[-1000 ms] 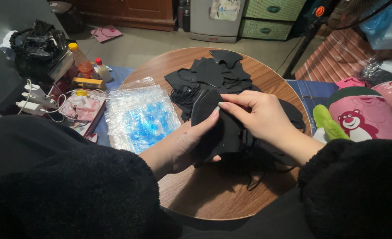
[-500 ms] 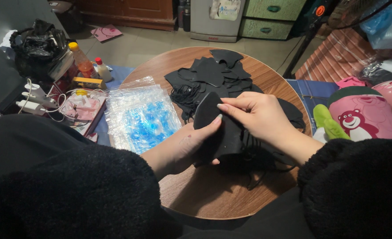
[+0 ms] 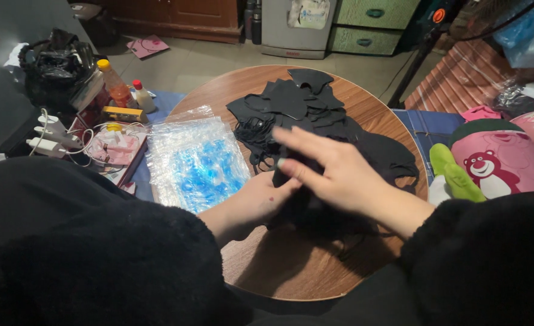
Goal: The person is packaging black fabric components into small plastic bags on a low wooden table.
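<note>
Right hand [image 3: 333,175] lifts, fingers now spread flat over the black cloth [image 3: 306,208]; left hand [image 3: 261,202] grips it underneath.

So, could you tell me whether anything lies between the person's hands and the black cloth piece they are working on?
Nothing visible does. The left hand touches the black cloth piece from the side, and the right hand lies flat on top of it. The pile of black pieces sits farther back on the round table.

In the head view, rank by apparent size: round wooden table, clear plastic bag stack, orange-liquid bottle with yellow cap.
1. Round wooden table
2. Clear plastic bag stack
3. Orange-liquid bottle with yellow cap, farther from the camera, so perhaps understated.
</note>
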